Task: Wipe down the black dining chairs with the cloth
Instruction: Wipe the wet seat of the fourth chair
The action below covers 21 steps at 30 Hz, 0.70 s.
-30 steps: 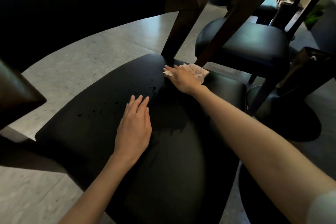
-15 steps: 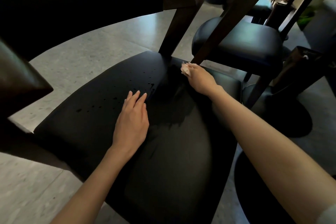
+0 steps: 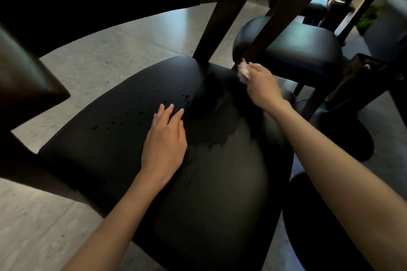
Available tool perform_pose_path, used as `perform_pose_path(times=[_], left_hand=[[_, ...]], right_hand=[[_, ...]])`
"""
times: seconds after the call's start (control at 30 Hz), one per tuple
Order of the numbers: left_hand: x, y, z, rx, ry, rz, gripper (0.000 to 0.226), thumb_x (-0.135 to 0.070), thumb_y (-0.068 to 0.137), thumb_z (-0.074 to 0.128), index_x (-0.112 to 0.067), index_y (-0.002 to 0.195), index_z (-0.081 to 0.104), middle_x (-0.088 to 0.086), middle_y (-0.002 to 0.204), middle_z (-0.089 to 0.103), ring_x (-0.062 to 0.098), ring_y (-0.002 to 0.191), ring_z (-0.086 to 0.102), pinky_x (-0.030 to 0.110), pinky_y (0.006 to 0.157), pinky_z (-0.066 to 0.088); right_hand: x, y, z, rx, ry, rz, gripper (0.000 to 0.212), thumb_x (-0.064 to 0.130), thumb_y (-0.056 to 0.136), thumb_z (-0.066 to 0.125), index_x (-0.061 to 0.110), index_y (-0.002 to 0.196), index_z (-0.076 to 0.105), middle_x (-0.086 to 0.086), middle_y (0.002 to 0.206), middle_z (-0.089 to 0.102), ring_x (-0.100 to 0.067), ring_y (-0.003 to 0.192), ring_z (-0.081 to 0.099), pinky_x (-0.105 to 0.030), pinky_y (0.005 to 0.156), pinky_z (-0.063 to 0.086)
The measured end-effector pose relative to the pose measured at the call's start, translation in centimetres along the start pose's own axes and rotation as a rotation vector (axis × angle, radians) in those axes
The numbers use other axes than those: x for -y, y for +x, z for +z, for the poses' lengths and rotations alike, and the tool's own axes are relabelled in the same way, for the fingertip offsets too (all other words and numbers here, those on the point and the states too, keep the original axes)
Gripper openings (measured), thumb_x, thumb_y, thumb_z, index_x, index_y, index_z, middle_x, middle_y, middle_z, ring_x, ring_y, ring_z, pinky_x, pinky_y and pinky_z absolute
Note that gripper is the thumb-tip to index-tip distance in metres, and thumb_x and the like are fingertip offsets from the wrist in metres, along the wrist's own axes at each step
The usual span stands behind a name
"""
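Right hand (image 3: 262,88) gripping bunched cloth (image 3: 243,71) at seat (image 3: 209,193) rear; left hand (image 3: 165,138) lying flat, open, on seat. Risk: droplets (image 3: 141,114) beside left hand drying unwiped.

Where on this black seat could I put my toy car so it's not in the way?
The near half of the seat is bare, from the left hand to the front edge. The strip between the water drops and the seat's left rim is bare too. The far corner is crowded: the right hand holds the cloth by the back post.
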<state>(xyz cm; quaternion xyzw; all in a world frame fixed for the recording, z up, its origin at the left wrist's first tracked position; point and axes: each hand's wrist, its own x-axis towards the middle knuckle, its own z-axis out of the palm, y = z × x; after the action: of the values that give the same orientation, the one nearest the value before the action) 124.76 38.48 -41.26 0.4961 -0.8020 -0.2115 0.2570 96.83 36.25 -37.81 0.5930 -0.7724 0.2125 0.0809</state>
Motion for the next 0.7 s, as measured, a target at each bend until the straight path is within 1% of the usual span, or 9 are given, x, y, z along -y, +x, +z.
perform_pose_path(times=[0.03, 0.1, 0.17, 0.23, 0.3, 0.4, 0.53, 0.63, 0.7], left_hand=[[0.0, 0.0, 0.0, -0.003, -0.003, 0.005, 0.043, -0.026, 0.104, 0.032, -0.022, 0.146, 0.036, -0.002, 0.158, 0.025, 0.012, 0.148, 0.008, 0.030, 0.117, 0.011], [0.1, 0.0, -0.1, -0.013, -0.005, 0.021, 0.042, -0.025, 0.104, 0.033, -0.022, 0.146, 0.036, -0.002, 0.157, 0.025, 0.011, 0.148, 0.008, 0.026, 0.115, 0.009], [0.1, 0.0, -0.2, -0.018, -0.009, 0.025, 0.042, -0.024, 0.104, 0.034, -0.022, 0.146, 0.037, -0.003, 0.157, 0.026, 0.009, 0.147, 0.008, 0.023, 0.114, 0.008], [0.1, 0.0, -0.1, -0.012, -0.016, 0.013, 0.042, -0.024, 0.104, 0.034, -0.023, 0.146, 0.037, -0.004, 0.157, 0.026, 0.009, 0.147, 0.008, 0.024, 0.114, 0.009], [0.1, 0.0, -0.2, -0.006, -0.022, 0.001, 0.042, -0.024, 0.104, 0.035, -0.024, 0.146, 0.037, -0.005, 0.157, 0.025, 0.009, 0.147, 0.008, 0.024, 0.113, 0.010], [0.1, 0.1, -0.2, 0.002, -0.016, 0.007, 0.044, -0.016, 0.103, 0.035, -0.022, 0.146, 0.037, -0.005, 0.158, 0.024, 0.009, 0.147, 0.007, 0.024, 0.113, 0.010], [0.2, 0.1, -0.3, 0.019, -0.014, 0.006, 0.047, -0.008, 0.101, 0.035, -0.021, 0.147, 0.037, -0.004, 0.158, 0.023, 0.009, 0.148, 0.005, 0.023, 0.113, 0.008], [0.1, 0.1, -0.4, 0.022, -0.020, 0.003, 0.047, -0.008, 0.101, 0.034, -0.020, 0.146, 0.038, -0.003, 0.158, 0.024, 0.009, 0.148, 0.006, 0.025, 0.114, 0.009], [0.0, 0.1, -0.5, 0.022, -0.019, 0.002, 0.046, -0.010, 0.102, 0.033, -0.020, 0.146, 0.039, -0.003, 0.158, 0.025, 0.010, 0.148, 0.006, 0.026, 0.115, 0.009]], right_hand=[[1.4, 1.5, 0.8, 0.029, 0.008, -0.049, 0.036, 0.007, 0.095, 0.050, 0.005, 0.130, 0.055, -0.016, 0.129, 0.054, -0.032, 0.118, 0.052, -0.043, 0.098, 0.045], [3.7, 4.0, 2.6, 0.134, 0.035, -0.052, 0.036, 0.016, 0.098, 0.048, 0.007, 0.132, 0.054, -0.014, 0.134, 0.053, -0.032, 0.122, 0.049, -0.043, 0.102, 0.041], [4.6, 5.4, 4.3, 0.260, 0.008, -0.031, 0.044, 0.031, 0.101, 0.040, 0.017, 0.143, 0.045, -0.012, 0.143, 0.047, -0.034, 0.129, 0.044, -0.043, 0.108, 0.033], [4.5, 5.8, 5.1, 0.307, -0.042, -0.021, 0.048, 0.040, 0.103, 0.032, 0.023, 0.147, 0.039, -0.009, 0.149, 0.042, -0.034, 0.134, 0.039, -0.044, 0.111, 0.029], [3.9, 6.1, 5.0, 0.324, -0.027, -0.010, 0.045, 0.032, 0.103, 0.035, 0.018, 0.146, 0.041, -0.013, 0.147, 0.044, -0.035, 0.132, 0.042, -0.042, 0.108, 0.031], [2.9, 6.3, 4.2, 0.362, -0.029, 0.088, 0.046, 0.013, 0.100, 0.040, 0.016, 0.146, 0.039, -0.019, 0.139, 0.050, -0.038, 0.124, 0.050, -0.042, 0.099, 0.040], [0.7, 4.9, 2.9, 0.368, -0.064, 0.137, 0.045, 0.003, 0.094, 0.041, 0.012, 0.138, 0.047, -0.023, 0.126, 0.056, -0.040, 0.112, 0.055, -0.042, 0.086, 0.044], [-1.7, 2.8, 1.5, 0.327, -0.060, 0.185, 0.045, 0.004, 0.094, 0.044, 0.012, 0.138, 0.048, -0.020, 0.128, 0.058, -0.038, 0.114, 0.055, -0.044, 0.092, 0.045], [-2.9, 1.3, 0.7, 0.302, -0.063, 0.235, 0.046, 0.004, 0.094, 0.045, 0.013, 0.139, 0.048, -0.019, 0.130, 0.057, -0.038, 0.116, 0.054, -0.042, 0.093, 0.043]])
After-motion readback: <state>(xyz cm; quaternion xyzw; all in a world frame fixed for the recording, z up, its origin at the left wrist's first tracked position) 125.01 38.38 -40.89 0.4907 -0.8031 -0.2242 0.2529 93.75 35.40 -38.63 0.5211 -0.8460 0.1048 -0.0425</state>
